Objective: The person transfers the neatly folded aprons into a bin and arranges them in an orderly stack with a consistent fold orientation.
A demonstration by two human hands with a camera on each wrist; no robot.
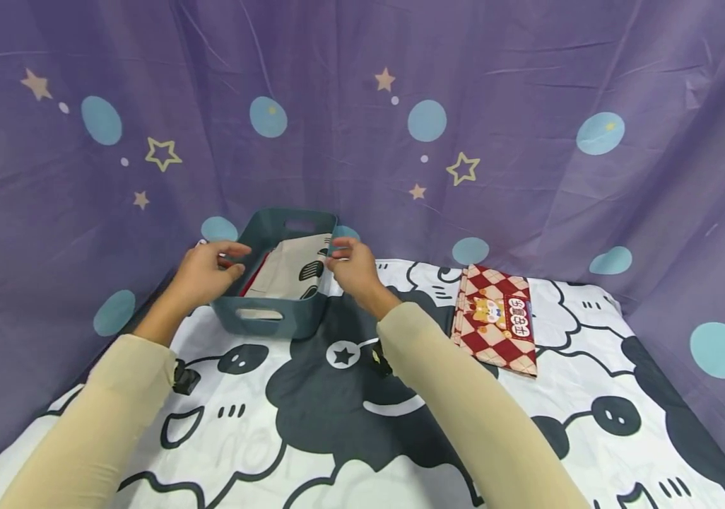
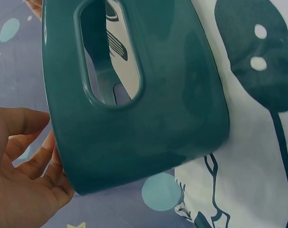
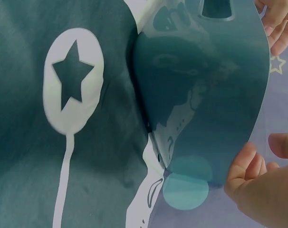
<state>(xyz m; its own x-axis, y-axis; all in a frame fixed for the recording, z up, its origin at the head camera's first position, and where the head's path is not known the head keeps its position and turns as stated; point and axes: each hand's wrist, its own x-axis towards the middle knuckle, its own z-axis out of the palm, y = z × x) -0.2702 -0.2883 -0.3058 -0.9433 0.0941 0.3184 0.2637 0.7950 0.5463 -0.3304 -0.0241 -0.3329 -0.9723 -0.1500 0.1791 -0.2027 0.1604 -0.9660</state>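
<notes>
A dark teal plastic basket (image 1: pixel 261 311) with handle slots stands at the back left of the bed-like surface. Inside lies a folded beige cloth (image 1: pixel 292 265) with dark printed shapes; a red edge shows along its left side. My left hand (image 1: pixel 206 272) is at the basket's left rim, thumb and fingers apart. In the left wrist view its fingers (image 2: pixel 37 166) meet the basket's edge and are partly hidden behind it. At the right rim is my right hand (image 1: pixel 352 268), fingers loosely bent. The right wrist view has its fingertips (image 3: pixel 246 154) against the basket's side, the thumb standing off.
A flat, folded red-and-cream checkered item (image 1: pixel 492 318) with a cartoon animal and lettering lies to the right. Under everything spreads a black-and-white patterned sheet (image 1: pixel 311 466). A purple curtain (image 1: pixel 350 71) with stars and dots hangs behind the basket and along both sides.
</notes>
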